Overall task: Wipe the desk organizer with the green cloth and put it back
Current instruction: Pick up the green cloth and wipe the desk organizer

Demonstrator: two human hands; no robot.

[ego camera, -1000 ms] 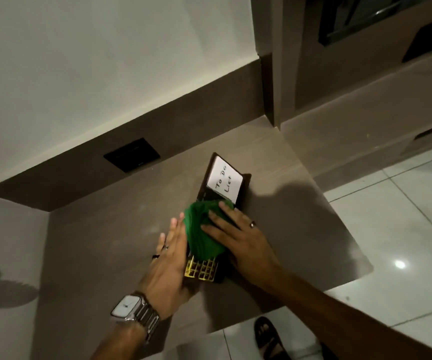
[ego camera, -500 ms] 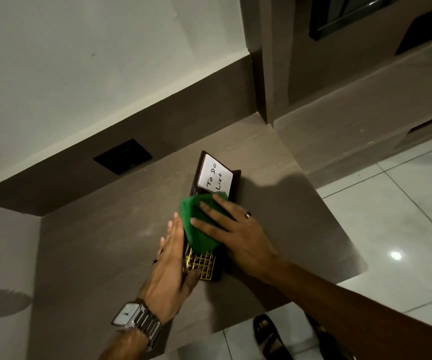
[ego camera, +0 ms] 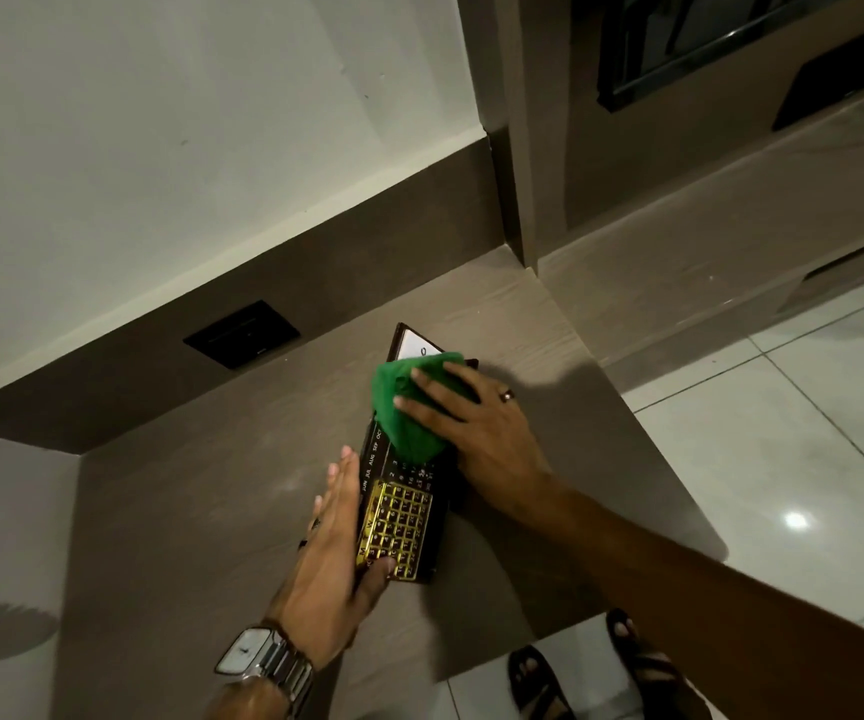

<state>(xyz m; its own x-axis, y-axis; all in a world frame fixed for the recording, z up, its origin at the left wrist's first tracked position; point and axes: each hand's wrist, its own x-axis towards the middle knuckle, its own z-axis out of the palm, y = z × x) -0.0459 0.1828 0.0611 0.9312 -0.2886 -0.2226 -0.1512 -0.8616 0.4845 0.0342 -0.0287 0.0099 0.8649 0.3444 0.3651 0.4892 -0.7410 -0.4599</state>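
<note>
The dark brown desk organizer (ego camera: 403, 517) lies flat on the desk (ego camera: 201, 511), with a gold calendar grid at its near end and a white note card at its far end. A bunched green cloth (ego camera: 406, 407) covers most of the note card and the organizer's far half. My right hand (ego camera: 471, 433) presses flat on the cloth, fingers spread. My left hand (ego camera: 334, 558) lies edge-on against the organizer's left side, thumb on its near corner, bracing it.
A black wall socket plate (ego camera: 242, 333) sits on the brown backsplash behind the desk. The desk's front edge runs just below the organizer, with tiled floor (ego camera: 783, 459) and sandalled feet (ego camera: 539, 683) beyond. A lower ledge (ego camera: 731, 241) extends to the right past a pillar.
My right hand has slid the green cloth toward the organizer's far end, covering the note card and baring more of the calendar. My left hand stays against the left side.
</note>
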